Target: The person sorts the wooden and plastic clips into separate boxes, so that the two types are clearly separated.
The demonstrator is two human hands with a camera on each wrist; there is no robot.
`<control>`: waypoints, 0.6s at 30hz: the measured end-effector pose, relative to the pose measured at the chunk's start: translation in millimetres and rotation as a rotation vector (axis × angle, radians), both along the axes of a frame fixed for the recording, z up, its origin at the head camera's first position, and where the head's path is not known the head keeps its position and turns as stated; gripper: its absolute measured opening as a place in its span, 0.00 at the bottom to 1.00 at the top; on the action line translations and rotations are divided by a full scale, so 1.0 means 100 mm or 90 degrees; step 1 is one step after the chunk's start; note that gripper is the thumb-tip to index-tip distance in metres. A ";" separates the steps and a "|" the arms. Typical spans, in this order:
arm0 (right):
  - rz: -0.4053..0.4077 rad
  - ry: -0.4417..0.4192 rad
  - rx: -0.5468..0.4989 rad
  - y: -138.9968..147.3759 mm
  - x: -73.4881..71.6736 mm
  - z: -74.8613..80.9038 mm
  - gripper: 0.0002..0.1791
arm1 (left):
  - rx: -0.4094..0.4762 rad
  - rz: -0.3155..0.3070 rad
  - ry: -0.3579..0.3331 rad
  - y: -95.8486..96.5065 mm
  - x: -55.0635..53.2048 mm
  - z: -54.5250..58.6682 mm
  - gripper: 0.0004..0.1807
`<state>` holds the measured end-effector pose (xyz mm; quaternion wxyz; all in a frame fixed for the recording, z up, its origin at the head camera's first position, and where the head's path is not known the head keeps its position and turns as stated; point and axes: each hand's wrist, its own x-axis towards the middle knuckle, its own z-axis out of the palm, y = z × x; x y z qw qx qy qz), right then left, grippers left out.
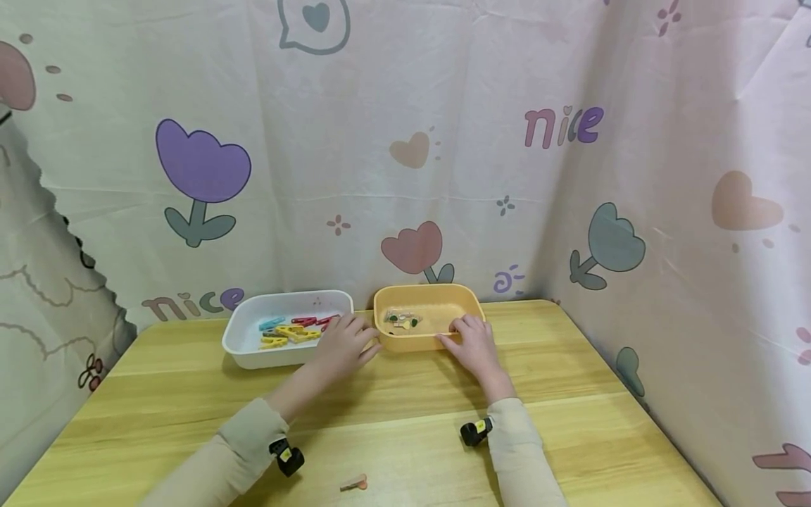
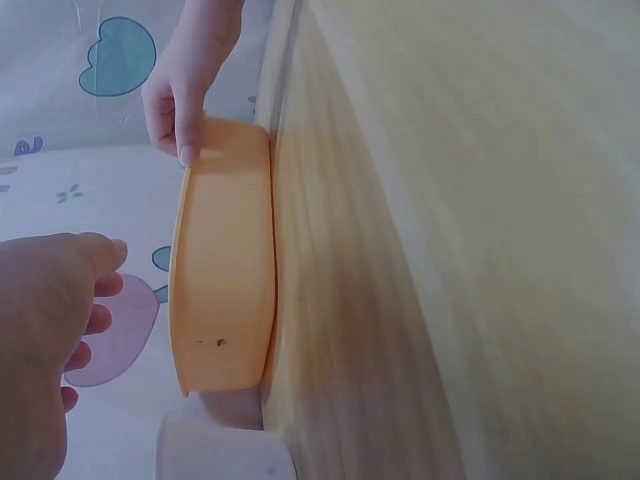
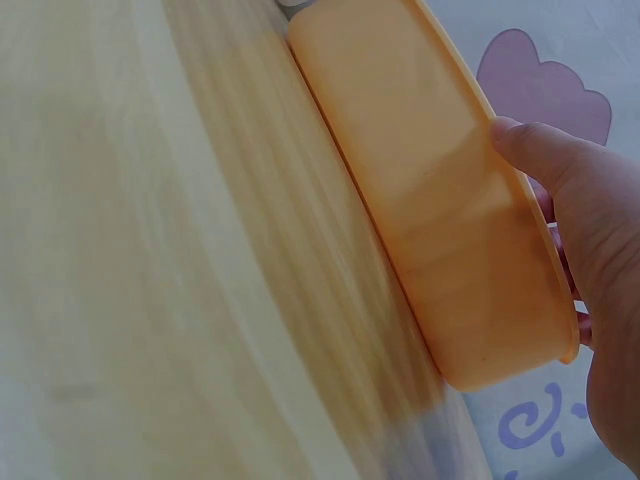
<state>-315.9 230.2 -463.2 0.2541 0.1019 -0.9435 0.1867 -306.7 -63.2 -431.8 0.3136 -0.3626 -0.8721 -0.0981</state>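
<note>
My right hand point(image 1: 474, 342) pinches the front rim of a yellow plastic bin point(image 1: 405, 344), thumb outside and fingers over the inner side; the right wrist view shows the thumb on the rim. Inside the bin, at its left, lie several small clips point(image 1: 403, 320) with green and pale decorations. My left hand point(image 1: 345, 345) hovers over the right front corner of a white bin point(image 1: 253, 358), near the yellow one. Its fingers are loosely bent, and I see nothing held. Yellow, red and blue clothespins point(image 1: 291, 332) lie in the white bin.
A small wooden clip point(image 1: 353, 483) with a pinkish end lies on the wooden table point(image 1: 393, 408) near the front. Both bins stand at the back edge, against a printed cloth point(image 1: 355, 162) that also hangs along the sides.
</note>
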 end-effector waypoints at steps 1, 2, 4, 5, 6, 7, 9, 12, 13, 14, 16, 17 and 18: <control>-0.001 0.000 0.000 0.00 0.00 0.00 0.18 | -0.004 -0.001 0.007 -0.01 0.02 0.01 0.11; -0.001 0.000 0.000 0.00 0.00 0.00 0.18 | -0.008 -0.003 0.016 -0.03 0.05 0.01 0.11; -0.001 0.001 0.001 0.00 0.00 0.01 0.18 | -0.012 -0.014 0.032 -0.05 0.09 0.02 0.10; -0.001 0.002 0.002 0.00 0.00 0.01 0.18 | -0.014 -0.019 0.041 -0.06 0.12 0.03 0.10; -0.001 0.002 0.002 0.00 0.00 0.01 0.18 | -0.014 -0.026 0.048 -0.08 0.14 0.03 0.10; -0.001 0.003 0.002 0.00 0.00 0.01 0.18 | -0.012 -0.034 0.054 -0.09 0.16 0.03 0.10; 0.000 0.003 0.002 0.00 0.00 0.01 0.18 | -0.011 -0.046 0.062 -0.11 0.21 0.03 0.10; -0.001 0.001 0.002 0.00 0.00 0.01 0.18 | -0.012 -0.060 0.073 -0.15 0.28 0.04 0.10; -0.001 0.001 0.002 0.01 0.00 0.00 0.18 | -0.012 -0.065 0.076 -0.16 0.30 0.04 0.10; -0.001 0.001 0.002 0.01 0.00 0.00 0.18 | -0.013 -0.069 0.079 -0.17 0.32 0.04 0.11; 0.000 0.001 0.001 0.01 0.00 0.00 0.18 | -0.012 -0.081 0.088 -0.19 0.36 0.04 0.11; 0.000 0.001 0.000 0.01 0.00 0.00 0.18 | -0.012 -0.086 0.089 -0.20 0.38 0.04 0.12; 0.001 0.001 -0.002 0.01 -0.01 0.00 0.18 | -0.013 -0.090 0.090 -0.21 0.40 0.03 0.12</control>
